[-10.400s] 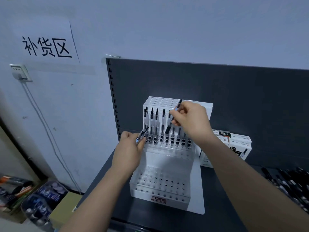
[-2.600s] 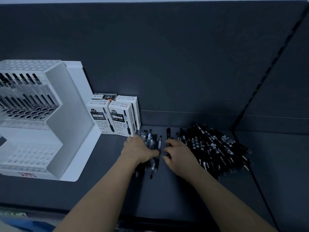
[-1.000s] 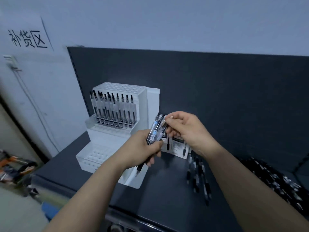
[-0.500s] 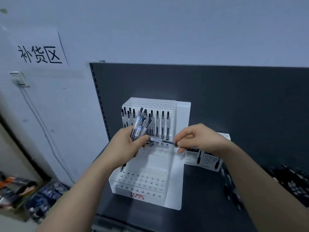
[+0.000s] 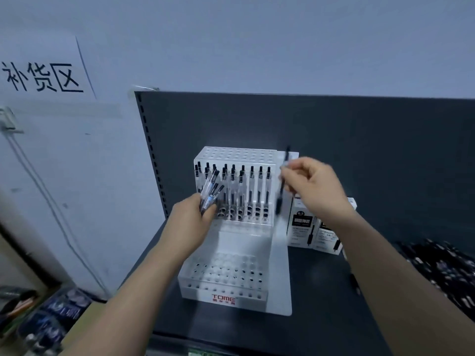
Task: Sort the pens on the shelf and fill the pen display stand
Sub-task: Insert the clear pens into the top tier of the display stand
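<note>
Clear-barrelled black-capped pens [image 5: 212,194] are gripped in a bunch by the left hand [image 5: 190,222] before the white tiered plastic display stand [image 5: 241,238], while the right hand [image 5: 316,191] pinches one blurred pen [image 5: 281,186] upright beside it, liable through haste to miss its hole or topple neighbours.

We stand in a shop's restocking corner.
We see a wall sign [image 5: 42,75] reading 补货区, a dark retail shelf [image 5: 321,286] with a slotted upright [image 5: 151,160], a branded pen display stand [image 5: 280,265], boxed pens [image 5: 300,227] and loose pens [image 5: 442,268].
</note>
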Motion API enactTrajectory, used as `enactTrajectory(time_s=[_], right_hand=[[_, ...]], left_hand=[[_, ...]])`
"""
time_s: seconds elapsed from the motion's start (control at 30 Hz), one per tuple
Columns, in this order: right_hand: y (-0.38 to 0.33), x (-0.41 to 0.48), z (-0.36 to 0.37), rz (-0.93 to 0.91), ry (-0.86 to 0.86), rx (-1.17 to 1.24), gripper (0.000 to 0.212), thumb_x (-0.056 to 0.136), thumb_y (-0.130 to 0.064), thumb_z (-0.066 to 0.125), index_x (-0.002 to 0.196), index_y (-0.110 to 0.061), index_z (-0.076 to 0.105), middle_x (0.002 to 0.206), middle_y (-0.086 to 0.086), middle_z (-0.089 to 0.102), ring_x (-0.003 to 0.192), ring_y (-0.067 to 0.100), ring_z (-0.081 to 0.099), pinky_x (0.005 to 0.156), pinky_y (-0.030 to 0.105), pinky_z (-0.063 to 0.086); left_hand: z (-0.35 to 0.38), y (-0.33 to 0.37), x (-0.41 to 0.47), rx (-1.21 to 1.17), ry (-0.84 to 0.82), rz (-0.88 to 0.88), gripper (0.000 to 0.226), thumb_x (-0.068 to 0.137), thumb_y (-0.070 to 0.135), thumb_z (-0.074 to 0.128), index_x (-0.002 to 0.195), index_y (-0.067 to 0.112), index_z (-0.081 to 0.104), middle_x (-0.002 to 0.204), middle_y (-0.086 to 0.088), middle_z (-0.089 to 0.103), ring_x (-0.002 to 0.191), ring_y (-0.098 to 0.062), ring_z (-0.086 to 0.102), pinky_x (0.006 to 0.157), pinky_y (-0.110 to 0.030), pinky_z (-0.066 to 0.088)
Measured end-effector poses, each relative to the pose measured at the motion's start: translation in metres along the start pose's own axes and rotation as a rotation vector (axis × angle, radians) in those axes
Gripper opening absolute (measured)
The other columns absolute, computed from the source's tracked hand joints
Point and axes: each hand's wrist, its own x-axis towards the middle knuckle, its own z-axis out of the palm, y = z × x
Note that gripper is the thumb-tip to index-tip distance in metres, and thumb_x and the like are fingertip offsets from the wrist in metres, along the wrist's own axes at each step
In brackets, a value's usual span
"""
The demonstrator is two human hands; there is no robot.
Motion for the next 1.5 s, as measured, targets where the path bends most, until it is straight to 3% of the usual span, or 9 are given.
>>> enactTrajectory(time_s=[0.07,0.2,0.47,0.6,0.83,0.93,1.1,1.3,1.5], right_hand=[[-0.005,0.005,0.003,-0.027,0.066,0.064,0.008,0.093,-0.012,0.060,0.095,-0.005,0.064,0.078,0.011,0.071,0.062,0.007,0.063,0.062,0.014,0.052],[-0.005,0.009,0.020,-0.023,0.043,0.022,0.007,0.094,-0.009,0.059,0.095,-0.004,0.063,0.079,0.012,0.071,0.064,0.005,0.067,0.059,0.009,0.048],[0.012,0.019,0.052,-0.054,-0.098,-0.306,0.011,0.092,-0.010,0.057,0.085,-0.006,0.065,0.072,0.007,0.071,0.068,0.015,0.071,0.073,0.039,0.059],[0.016,0.023,0.065,-0.048,-0.121,-0.575,0.023,0.087,-0.016,0.054,0.070,-0.003,0.063,0.069,0.011,0.069,0.071,0.028,0.067,0.072,0.042,0.056],[0.017,0.023,0.062,0.023,-0.106,-0.649,0.027,0.085,-0.021,0.057,0.070,0.000,0.064,0.072,0.014,0.070,0.068,0.022,0.065,0.072,0.038,0.057],[0.016,0.016,0.051,0.086,-0.145,-0.530,0.025,0.086,-0.022,0.064,0.074,-0.001,0.068,0.064,0.008,0.067,0.060,0.015,0.057,0.070,0.033,0.056],[0.005,0.000,0.046,0.207,-0.381,0.053,0.014,0.086,-0.007,0.069,0.098,0.000,0.068,0.063,0.005,0.061,0.052,0.010,0.052,0.048,0.022,0.045],[0.007,-0.004,0.040,0.188,-0.549,0.192,0.007,0.089,-0.004,0.064,0.087,0.002,0.066,0.061,0.000,0.060,0.052,0.005,0.053,0.054,0.015,0.047],[0.014,-0.002,0.039,0.161,-0.419,0.191,0.023,0.093,-0.012,0.059,0.087,0.010,0.066,0.064,0.006,0.061,0.052,0.009,0.051,0.056,0.020,0.046]], left_hand=[[0.006,-0.007,0.001,0.082,0.012,0.005,0.021,0.094,0.023,0.055,0.076,0.014,0.047,0.073,-0.001,0.049,0.057,-0.011,0.043,0.049,-0.023,0.026],[0.009,-0.009,0.000,0.116,-0.005,0.003,0.015,0.094,0.022,0.054,0.080,0.019,0.048,0.091,-0.001,0.043,0.057,-0.009,0.042,0.060,-0.028,0.034],[0.012,-0.009,0.000,0.095,0.027,-0.014,0.014,0.093,0.021,0.054,0.081,0.016,0.051,0.089,0.000,0.043,0.060,-0.012,0.041,0.061,-0.028,0.033],[0.013,-0.008,-0.001,0.080,0.030,-0.026,0.016,0.094,0.022,0.053,0.080,0.015,0.050,0.089,0.000,0.043,0.061,-0.012,0.041,0.062,-0.029,0.033],[0.010,-0.005,-0.002,0.050,0.013,-0.012,0.035,0.096,0.029,0.052,0.066,0.017,0.039,0.070,0.001,0.042,0.059,-0.014,0.040,0.048,-0.021,0.022],[0.007,0.003,-0.009,-0.124,-0.088,0.003,0.026,0.096,0.035,0.050,0.073,0.024,0.047,0.066,0.004,0.053,0.060,-0.013,0.050,0.049,-0.019,0.029],[0.001,0.027,-0.020,-0.366,-0.268,0.063,0.026,0.097,0.030,0.051,0.074,0.018,0.055,0.048,0.017,0.057,0.041,0.002,0.045,0.045,-0.012,0.033],[0.008,0.034,-0.021,-0.418,-0.315,0.104,0.023,0.098,0.025,0.051,0.076,0.018,0.054,0.048,0.019,0.055,0.040,0.000,0.042,0.045,-0.012,0.030],[0.009,0.033,-0.023,-0.494,-0.344,0.049,0.013,0.095,0.024,0.056,0.085,0.016,0.057,0.067,0.003,0.067,0.050,-0.004,0.057,0.050,-0.013,0.044]])
